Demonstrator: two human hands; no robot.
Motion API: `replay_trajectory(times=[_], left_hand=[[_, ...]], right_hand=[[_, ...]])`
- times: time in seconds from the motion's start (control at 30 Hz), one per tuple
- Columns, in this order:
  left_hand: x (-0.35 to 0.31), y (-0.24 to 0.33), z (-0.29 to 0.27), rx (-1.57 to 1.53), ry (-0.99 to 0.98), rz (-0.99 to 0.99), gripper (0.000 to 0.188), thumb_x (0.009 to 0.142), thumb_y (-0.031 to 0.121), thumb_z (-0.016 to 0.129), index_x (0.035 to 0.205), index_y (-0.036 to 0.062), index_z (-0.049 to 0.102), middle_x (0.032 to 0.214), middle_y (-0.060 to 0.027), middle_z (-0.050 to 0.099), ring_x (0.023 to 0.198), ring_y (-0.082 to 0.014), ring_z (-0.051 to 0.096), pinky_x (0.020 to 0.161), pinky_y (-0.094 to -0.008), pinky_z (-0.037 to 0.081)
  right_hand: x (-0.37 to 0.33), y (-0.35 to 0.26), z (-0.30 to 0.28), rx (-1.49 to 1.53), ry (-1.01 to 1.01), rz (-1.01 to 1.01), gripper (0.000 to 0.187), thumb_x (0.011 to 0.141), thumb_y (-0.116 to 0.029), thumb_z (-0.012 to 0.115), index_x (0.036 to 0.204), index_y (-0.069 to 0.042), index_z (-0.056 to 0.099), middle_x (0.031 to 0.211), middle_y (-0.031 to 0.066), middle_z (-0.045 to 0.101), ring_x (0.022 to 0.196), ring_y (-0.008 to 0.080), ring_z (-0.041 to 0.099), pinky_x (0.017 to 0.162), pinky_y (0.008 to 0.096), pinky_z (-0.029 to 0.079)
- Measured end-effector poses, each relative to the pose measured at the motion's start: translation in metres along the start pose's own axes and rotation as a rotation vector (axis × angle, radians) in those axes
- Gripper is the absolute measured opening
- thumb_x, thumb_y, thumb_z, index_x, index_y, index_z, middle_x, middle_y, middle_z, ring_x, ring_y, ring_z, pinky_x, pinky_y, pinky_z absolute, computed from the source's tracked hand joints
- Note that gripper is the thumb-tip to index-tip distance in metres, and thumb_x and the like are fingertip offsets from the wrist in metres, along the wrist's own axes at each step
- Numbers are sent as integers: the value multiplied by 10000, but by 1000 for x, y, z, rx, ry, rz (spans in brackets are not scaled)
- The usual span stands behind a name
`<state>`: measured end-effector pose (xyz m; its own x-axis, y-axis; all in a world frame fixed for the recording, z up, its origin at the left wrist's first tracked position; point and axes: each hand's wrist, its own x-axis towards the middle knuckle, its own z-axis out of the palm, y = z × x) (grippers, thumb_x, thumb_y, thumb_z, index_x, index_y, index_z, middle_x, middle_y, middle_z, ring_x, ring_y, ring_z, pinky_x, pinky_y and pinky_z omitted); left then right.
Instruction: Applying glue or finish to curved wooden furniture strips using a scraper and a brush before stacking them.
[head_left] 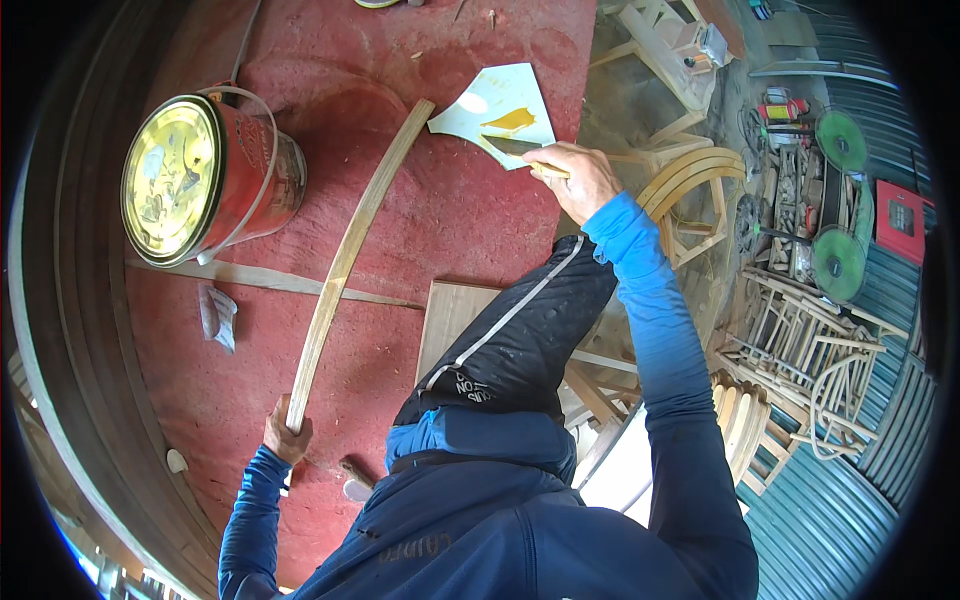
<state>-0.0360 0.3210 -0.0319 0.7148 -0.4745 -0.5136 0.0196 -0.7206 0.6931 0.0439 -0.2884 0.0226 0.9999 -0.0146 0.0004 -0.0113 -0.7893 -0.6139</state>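
Note:
My left hand (287, 432) is closed round the near end of a long, slightly curved wooden strip (345, 262). The strip slants up and away to the right over the red surface. My right hand (583, 178) grips the handle of a putty knife (517, 146), whose blade rests on a white sheet (515, 93). A smear of yellow-brown paste (511, 121) lies on that sheet, just beyond the blade. The sheet's left corner comes close to the strip's far end.
A red paint bucket (250, 175) with a gold lid stands at the left. A small packet (218, 318) and a pale wooden board (450, 325) lie on the red surface (400, 350). At the right are curved wooden parts (690, 180), green fans (838, 262) and stacked wooden frames (800, 350).

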Motion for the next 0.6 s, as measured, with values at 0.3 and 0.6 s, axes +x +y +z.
replay_trajectory(times=[0.3,0.6], left_hand=[[-4,-6,-1,40,-34,-32,348,822,94,647,1140,77,509,818,-231,605,741,-455,644,642,-470,517],[-3,0,3,7,-48,-60,384,814,90,650,1172,78,512,830,-235,621,766,-459,661,660,-465,530]], right_hand=[[-1,-9,-4,22,23,56,206,874,-37,717,1079,-16,717,977,165,737,870,273,726,774,339,564],[14,-2,-1,16,213,184,207,901,-157,734,1090,-74,733,942,139,753,827,233,735,760,323,560]])
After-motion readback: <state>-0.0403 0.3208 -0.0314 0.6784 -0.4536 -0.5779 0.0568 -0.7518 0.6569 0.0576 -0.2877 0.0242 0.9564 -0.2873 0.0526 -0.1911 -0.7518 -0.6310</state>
